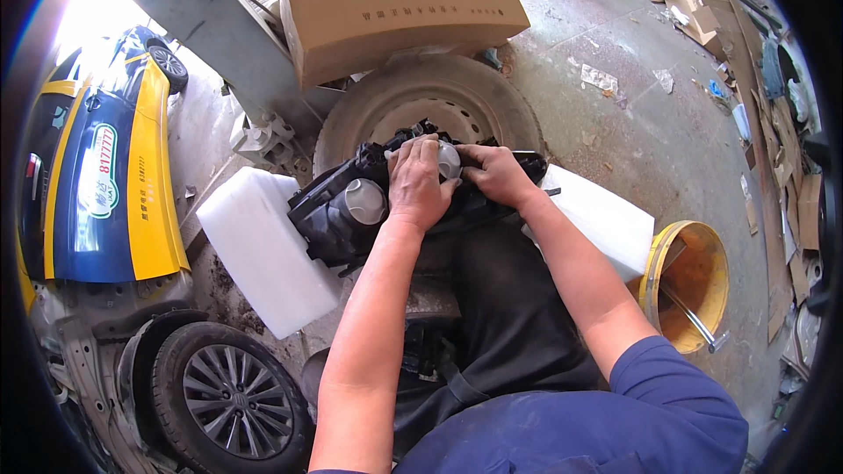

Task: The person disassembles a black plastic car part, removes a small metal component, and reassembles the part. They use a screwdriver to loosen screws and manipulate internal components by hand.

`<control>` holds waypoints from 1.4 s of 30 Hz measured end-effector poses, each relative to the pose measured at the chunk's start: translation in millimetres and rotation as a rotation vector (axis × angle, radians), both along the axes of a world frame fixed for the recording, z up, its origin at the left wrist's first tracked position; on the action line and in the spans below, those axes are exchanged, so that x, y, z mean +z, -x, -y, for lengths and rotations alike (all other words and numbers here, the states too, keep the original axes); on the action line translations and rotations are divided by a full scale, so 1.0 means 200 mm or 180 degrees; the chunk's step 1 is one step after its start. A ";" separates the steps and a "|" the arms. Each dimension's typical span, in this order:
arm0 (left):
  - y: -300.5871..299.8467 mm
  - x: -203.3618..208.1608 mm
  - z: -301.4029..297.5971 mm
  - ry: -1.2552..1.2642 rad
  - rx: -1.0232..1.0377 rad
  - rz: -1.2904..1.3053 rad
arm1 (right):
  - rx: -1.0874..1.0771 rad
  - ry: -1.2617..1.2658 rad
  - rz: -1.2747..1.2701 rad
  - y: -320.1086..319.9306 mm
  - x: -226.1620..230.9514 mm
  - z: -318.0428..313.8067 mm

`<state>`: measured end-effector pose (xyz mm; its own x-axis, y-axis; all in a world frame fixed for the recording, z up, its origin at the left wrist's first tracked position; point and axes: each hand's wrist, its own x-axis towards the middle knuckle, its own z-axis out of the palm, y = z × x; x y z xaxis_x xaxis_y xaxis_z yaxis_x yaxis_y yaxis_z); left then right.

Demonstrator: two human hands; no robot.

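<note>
A black car headlight unit (320, 233) lies back side up before me, in front of a tyre. Its back carries two round, pale grey caps. The left-hand cap (364, 202) is seated on the housing and untouched. Around the other grey cap (449, 161) both my hands are closed. My left hand (414, 180) covers its left side, with the thumb at its lower edge. My right hand (500, 176) pinches its right side with thumb and bent fingers. Whether that cap is fully seated is hidden by my fingers.
White foam blocks (263, 250) flank the headlight. A tyre on its rim (351, 123) lies beyond, with a cardboard box (404, 13) above it. A yellow bucket (650, 290) holding a metal tool stands right. Left are a blue-yellow car panel (118, 184) and an alloy wheel (237, 399).
</note>
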<state>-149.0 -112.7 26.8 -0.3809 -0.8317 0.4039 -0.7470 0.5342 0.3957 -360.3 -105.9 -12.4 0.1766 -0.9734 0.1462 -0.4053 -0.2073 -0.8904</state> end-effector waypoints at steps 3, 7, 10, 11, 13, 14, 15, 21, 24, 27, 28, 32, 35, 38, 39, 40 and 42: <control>0.01 0.00 -0.01 0.0002 0.0049 0.0014 | 0.0034 -0.0010 -0.0205 0.00 0.01 0.00; 0.01 -0.01 -0.03 0.0055 0.0097 -0.0045 | 0.0071 0.0020 -0.0239 0.00 0.00 0.02; 0.00 -0.02 -0.04 0.0139 0.0093 -0.0114 | 0.0115 -0.0161 -0.0005 -0.01 -0.01 0.05; 0.00 -0.03 -0.04 0.0168 0.0100 -0.0142 | 0.0139 -0.0262 0.0117 -0.02 -0.02 0.05; -0.01 -0.04 -0.05 0.0247 0.0087 -0.0157 | 0.0132 -0.0238 0.0238 -0.03 -0.03 0.05; 0.00 -0.05 -0.05 0.0241 0.0103 -0.0153 | 0.0109 -0.0284 0.0264 -0.03 -0.03 0.06; 0.00 -0.05 -0.04 0.0311 0.0083 -0.0196 | 0.0121 -0.0197 0.0250 -0.03 -0.04 0.06; 0.02 -0.10 -0.06 0.0449 0.0124 -0.0373 | 0.0164 -0.0207 0.0403 0.00 -0.06 0.08; 0.03 -0.11 -0.06 0.0488 0.0180 -0.0374 | 0.0312 -0.0181 0.0731 0.00 -0.05 0.12; 0.02 -0.09 -0.08 0.0404 0.0205 -0.0369 | 0.0322 -0.0249 0.0705 -0.03 -0.03 0.10; 0.01 -0.06 -0.08 0.0077 0.0230 -0.0240 | 0.0241 -0.0271 0.0533 -0.04 -0.03 0.08; -0.14 0.11 -0.14 0.0030 -0.0234 0.0130 | 0.0289 0.0321 0.0043 -0.04 0.04 0.05; -0.31 0.25 -0.22 0.0673 0.0015 0.0538 | 0.0567 0.0234 -0.0211 0.00 0.14 0.11; -0.47 0.33 -0.24 0.0776 0.0639 0.0563 | 0.0916 0.0333 -0.0646 0.01 0.24 0.20; -0.50 0.34 -0.23 0.0213 0.0803 0.0634 | 0.1082 0.0390 -0.0810 0.01 0.27 0.23; -0.53 0.33 -0.24 0.0024 0.0796 0.0649 | 0.1135 0.0290 -0.0954 0.00 0.30 0.25; -0.56 0.30 -0.25 -0.0599 0.0840 0.0698 | 0.1238 0.0109 -0.1196 -0.01 0.35 0.28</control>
